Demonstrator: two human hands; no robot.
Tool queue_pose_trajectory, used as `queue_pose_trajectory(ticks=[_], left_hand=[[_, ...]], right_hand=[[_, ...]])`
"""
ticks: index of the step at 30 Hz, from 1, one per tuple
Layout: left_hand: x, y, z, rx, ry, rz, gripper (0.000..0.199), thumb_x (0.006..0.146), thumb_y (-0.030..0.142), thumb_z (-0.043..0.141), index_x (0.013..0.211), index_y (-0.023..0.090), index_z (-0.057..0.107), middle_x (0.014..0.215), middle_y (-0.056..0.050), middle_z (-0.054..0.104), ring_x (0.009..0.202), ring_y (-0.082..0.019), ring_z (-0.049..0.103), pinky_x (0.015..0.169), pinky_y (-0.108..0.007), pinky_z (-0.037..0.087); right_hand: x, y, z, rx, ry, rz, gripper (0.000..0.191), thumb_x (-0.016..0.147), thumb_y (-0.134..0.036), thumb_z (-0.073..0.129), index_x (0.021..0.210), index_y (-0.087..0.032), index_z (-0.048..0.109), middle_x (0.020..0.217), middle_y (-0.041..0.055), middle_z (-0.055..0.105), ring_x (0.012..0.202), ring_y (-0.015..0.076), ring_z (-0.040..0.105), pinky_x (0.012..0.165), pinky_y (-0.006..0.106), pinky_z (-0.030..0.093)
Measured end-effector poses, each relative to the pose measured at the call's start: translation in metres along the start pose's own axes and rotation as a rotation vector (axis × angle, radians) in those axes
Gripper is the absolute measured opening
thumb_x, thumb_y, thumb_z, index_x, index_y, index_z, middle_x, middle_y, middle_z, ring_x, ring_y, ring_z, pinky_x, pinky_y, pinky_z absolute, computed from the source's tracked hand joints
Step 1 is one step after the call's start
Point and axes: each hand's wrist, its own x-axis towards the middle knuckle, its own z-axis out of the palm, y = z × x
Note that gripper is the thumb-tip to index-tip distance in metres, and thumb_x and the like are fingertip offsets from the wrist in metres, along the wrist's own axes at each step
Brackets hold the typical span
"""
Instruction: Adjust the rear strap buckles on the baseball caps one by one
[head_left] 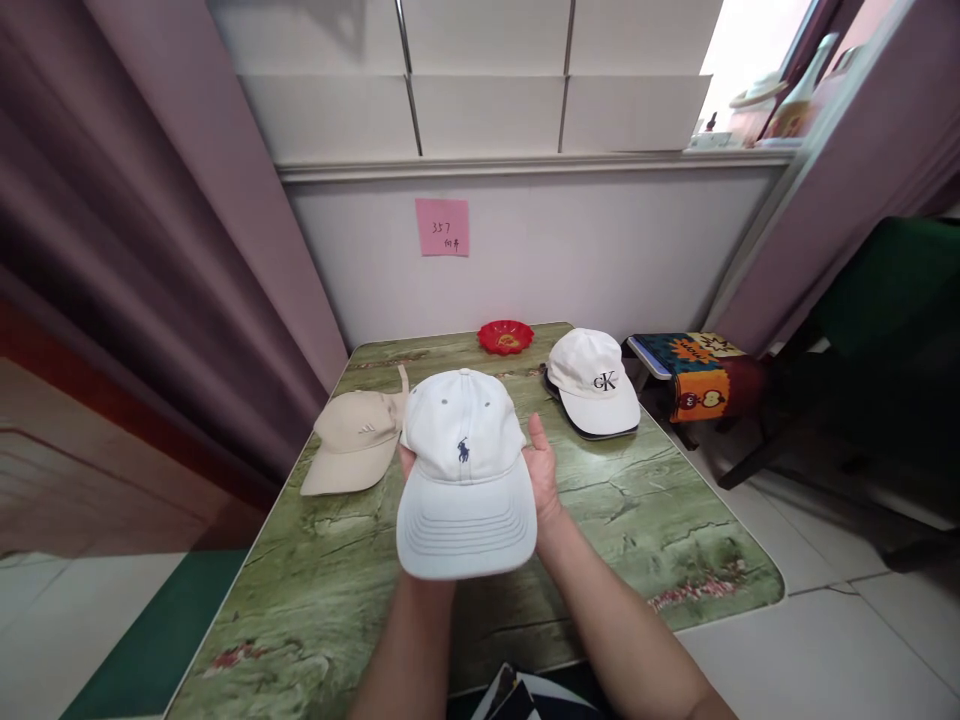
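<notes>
Between my two hands is a white baseball cap with a small dark-blue horse-rider logo, its brim pointing toward me. My right hand supports its right side, thumb up, with the fingers hidden behind the cap. On the other side, only a sliver of my left hand shows; the rest is behind the cap. A beige cap lies on the table just left of it, strap sticking up. To the right, a white cap with black CK letters rests on a dark cap.
The table has a green wood-look top. A red scalloped dish stands at its back edge, below a pink note on the wall. Beyond the right edge is a stool with a patterned cloth. Purple curtains flank the table.
</notes>
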Motion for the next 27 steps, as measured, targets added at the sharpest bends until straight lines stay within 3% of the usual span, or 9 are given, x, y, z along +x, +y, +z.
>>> queue_pose_trajectory(ticks=[3,6,9,13,17,21,27], left_hand=[[-0.014,-0.003,-0.003,-0.036,-0.038,-0.02,0.078,0.092,0.073,0.016,0.142,0.026,0.054,0.132,-0.002,0.065,0.134,-0.028,0.049,0.113,-0.042,0.039],[-0.021,0.008,-0.009,-0.08,-0.066,-0.095,0.09,0.086,0.08,0.018,0.14,0.02,0.056,0.133,-0.007,0.064,0.136,-0.031,0.047,0.113,-0.043,0.039],[-0.02,0.019,-0.011,-0.116,-0.099,-0.184,0.102,0.079,0.087,0.02,0.138,0.013,0.057,0.133,-0.014,0.063,0.137,-0.034,0.045,0.114,-0.047,0.036],[-0.02,0.025,-0.007,-0.162,-0.134,-0.204,0.087,0.086,0.079,0.026,0.138,0.018,0.057,0.131,-0.012,0.065,0.137,-0.032,0.045,0.117,-0.049,0.029],[-0.025,0.03,-0.002,-0.208,-0.093,-0.17,0.074,0.092,0.068,0.029,0.134,0.017,0.061,0.122,-0.013,0.07,0.133,-0.03,0.051,0.118,-0.05,0.026],[-0.028,0.029,-0.004,-0.19,-0.082,-0.198,0.074,0.092,0.068,0.03,0.13,0.015,0.064,0.12,-0.014,0.071,0.132,-0.031,0.051,0.118,-0.051,0.024],[-0.031,0.029,-0.017,-0.122,-0.227,-0.346,0.071,0.094,0.066,0.03,0.132,0.016,0.063,0.134,-0.013,0.063,0.141,-0.029,0.039,0.121,-0.047,0.018]], right_hand=[[-0.002,0.008,0.003,0.018,0.071,-0.015,0.062,0.096,-0.055,0.029,0.127,-0.013,0.061,0.119,0.0119,0.072,0.127,0.0266,0.056,0.115,0.05,0.03],[-0.004,0.01,-0.002,0.021,0.134,-0.017,0.056,0.097,-0.05,0.029,0.122,-0.014,0.064,0.111,0.0096,0.075,0.124,0.0249,0.059,0.116,0.048,0.031],[-0.006,0.009,-0.009,-0.02,0.117,-0.024,0.056,0.097,-0.052,0.031,0.121,-0.015,0.065,0.112,0.0099,0.075,0.123,0.0254,0.06,0.115,0.049,0.032],[-0.009,0.007,-0.01,-0.011,0.098,-0.019,0.067,0.096,-0.06,0.023,0.124,-0.014,0.063,0.116,0.0117,0.073,0.123,0.0273,0.059,0.113,0.053,0.032],[-0.01,0.006,-0.007,0.004,0.102,0.01,0.079,0.094,-0.066,0.015,0.126,-0.01,0.061,0.117,0.0155,0.071,0.124,0.0298,0.058,0.112,0.055,0.032],[-0.011,0.007,-0.009,-0.054,0.056,-0.074,0.075,0.094,-0.065,0.019,0.129,-0.012,0.06,0.121,0.0139,0.07,0.127,0.0291,0.056,0.114,0.054,0.029],[-0.018,-0.004,-0.024,-0.167,-0.008,-0.182,0.071,0.095,-0.064,0.019,0.133,-0.018,0.058,0.132,0.01,0.065,0.136,0.024,0.048,0.119,0.05,0.021]])
